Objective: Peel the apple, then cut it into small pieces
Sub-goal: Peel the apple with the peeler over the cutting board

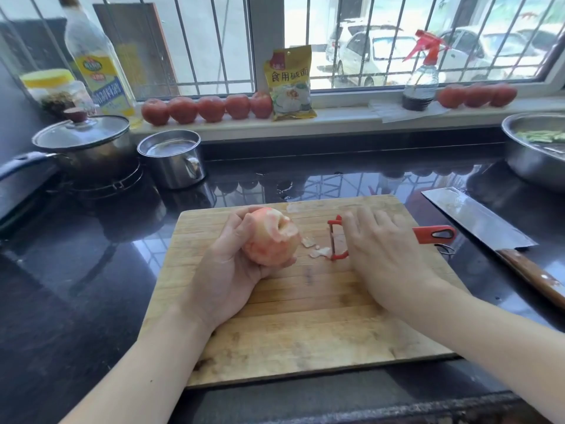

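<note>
The left hand (235, 267) grips the mostly peeled apple (270, 237) above the cutting board (305, 332). The right hand (385, 252) lies flat, fingers straight, over the red peeler (428, 234) on the board. A cleaver (477, 221) rests on the bench just beyond that hand.

Two bare forearms were seen entering from the lower edge, with no sleeve reaching as far as the visible part of either. The bare left hand (232, 270) and the bare right hand (385, 255) were uncovered: no glove, ring, watch or bracelet was worn. The fingernails were kept short and unpainted.
</note>
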A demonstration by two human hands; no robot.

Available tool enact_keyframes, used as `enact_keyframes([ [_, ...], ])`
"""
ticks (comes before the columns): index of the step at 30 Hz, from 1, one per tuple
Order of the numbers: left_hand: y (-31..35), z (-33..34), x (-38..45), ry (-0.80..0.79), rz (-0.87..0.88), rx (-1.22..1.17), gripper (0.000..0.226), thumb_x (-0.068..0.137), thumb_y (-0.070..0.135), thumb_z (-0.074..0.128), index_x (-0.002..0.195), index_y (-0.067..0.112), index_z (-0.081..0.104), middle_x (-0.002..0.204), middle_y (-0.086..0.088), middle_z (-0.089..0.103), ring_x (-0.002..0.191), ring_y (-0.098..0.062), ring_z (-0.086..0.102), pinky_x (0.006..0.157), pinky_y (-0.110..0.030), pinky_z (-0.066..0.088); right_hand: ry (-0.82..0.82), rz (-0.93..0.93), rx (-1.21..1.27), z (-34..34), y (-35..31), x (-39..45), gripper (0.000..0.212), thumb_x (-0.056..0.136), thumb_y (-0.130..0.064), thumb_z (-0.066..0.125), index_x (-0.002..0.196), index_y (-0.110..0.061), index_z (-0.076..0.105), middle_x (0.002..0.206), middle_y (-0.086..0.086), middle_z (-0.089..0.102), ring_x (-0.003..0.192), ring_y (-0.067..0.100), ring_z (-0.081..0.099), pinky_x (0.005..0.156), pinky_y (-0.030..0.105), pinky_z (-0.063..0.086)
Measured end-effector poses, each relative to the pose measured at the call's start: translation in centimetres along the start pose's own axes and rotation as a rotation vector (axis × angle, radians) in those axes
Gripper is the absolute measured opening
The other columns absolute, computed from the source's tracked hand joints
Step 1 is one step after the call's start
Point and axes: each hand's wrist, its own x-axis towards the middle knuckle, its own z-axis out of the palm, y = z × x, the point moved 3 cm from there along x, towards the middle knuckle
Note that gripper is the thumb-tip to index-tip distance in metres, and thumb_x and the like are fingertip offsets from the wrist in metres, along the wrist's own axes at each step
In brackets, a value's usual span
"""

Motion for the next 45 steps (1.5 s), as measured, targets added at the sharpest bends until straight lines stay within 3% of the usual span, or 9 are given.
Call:
enact_keyframes([
  [2,-0.1,0.2,0.1,0.017,-0.012,-0.010,0.045,0.098,0.042,0.057,0.134,0.016,0.057,0.135,-0.019,0.062,0.114,-0.036,0.068,0.082,-0.052,0.061,0.034,-0.039,-0.044,-0.9,1.0,-0.3,0.072,0.074,0.000,0.011,0.141,-0.006,0.037,0.115,0.011,0.052,0.101,0.031,0.051,0.082,0.040,0.039],
  [5,-0.2,0.1,0.2,0.048,-0.024,-0.015,0.045,0.102,0.043,0.044,0.136,0.018,0.058,0.131,-0.016,0.065,0.110,-0.035,0.069,0.076,-0.049,0.063,0.015,-0.032,-0.125,-1.0,1.7,-0.1,0.068,0.084,-0.002,0.040,0.152,-0.006,0.033,0.113,0.012,0.056,0.103,0.035,0.050,0.088,0.045,0.036],
  [12,-0.1,0.3,0.1,0.043,-0.044,-0.009,0.052,0.090,0.036,0.066,0.138,0.019,0.057,0.131,-0.012,0.064,0.111,-0.031,0.069,0.078,-0.046,0.062,0.055,0.017,-0.048,-1.0,2.8,0.7,0.078,0.074,0.003,0.059,0.150,-0.008,0.042,0.088,0.005,0.053,0.089,0.031,0.044,0.082,0.043,0.028],
  [16,-0.2,0.2,0.1,0.053,-0.036,0.020,0.045,0.091,0.030,0.062,0.135,0.020,0.060,0.128,-0.009,0.066,0.110,-0.031,0.070,0.076,-0.045,0.062,0.152,0.026,0.149,-2.2,2.1,1.0,0.051,0.086,-0.005,0.063,0.135,-0.010,0.050,0.088,0.002,0.055,0.082,0.027,0.046,0.076,0.041,0.035],
  [19,-0.4,0.2,0.2,0.043,-0.019,0.071,0.044,0.092,0.032,0.065,0.134,0.020,0.059,0.128,-0.010,0.066,0.109,-0.031,0.070,0.078,-0.047,0.061,0.195,-0.104,0.243,-4.4,-0.1,0.4,0.026,0.091,-0.015,0.055,0.117,-0.017,0.055,0.092,-0.001,0.053,0.084,0.025,0.047,0.079,0.040,0.036],
  [26,-0.6,0.1,0.4,0.039,0.034,0.063,0.055,0.088,0.033,0.070,0.138,0.019,0.052,0.131,-0.011,0.067,0.113,-0.024,0.065,0.102,-0.049,0.050,0.223,0.014,0.225,-6.0,-4.0,0.3,0.031,0.083,-0.003,0.032,0.102,-0.010,0.055,0.085,0.009,0.055,0.078,0.031,0.049,0.070,0.042,0.034],
  [33,-0.7,0.0,0.3,0.032,0.015,0.104,0.044,0.093,0.035,0.065,0.133,0.019,0.056,0.133,-0.013,0.065,0.118,-0.027,0.063,0.107,-0.062,0.044,0.357,0.024,0.196,-4.1,-4.0,0.2,0.046,0.093,-0.004,0.024,0.123,0.001,0.058,0.087,0.012,0.059,0.078,0.034,0.054,0.068,0.045,0.041],
  [39,-0.3,0.3,0.0,-0.026,0.009,0.088,0.043,0.096,0.028,0.060,0.136,0.016,0.054,0.128,-0.013,0.065,0.115,-0.031,0.064,0.095,-0.054,0.054,0.412,-0.013,0.157,-3.5,-3.0,-0.1,0.043,0.091,0.000,0.033,0.126,0.000,0.058,0.085,0.009,0.056,0.075,0.031,0.051,0.065,0.042,0.033],
  [45,-0.1,0.2,-0.3,-0.053,-0.012,0.018,0.039,0.096,0.033,0.059,0.131,0.016,0.052,0.127,-0.024,0.059,0.104,-0.046,0.061,0.068,-0.044,0.058,0.143,0.058,0.013,0.5,0.2,0.4,0.050,0.095,-0.004,0.025,0.142,0.001,0.042,0.100,0.013,0.057,0.087,0.036,0.052,0.074,0.048,0.040],
])
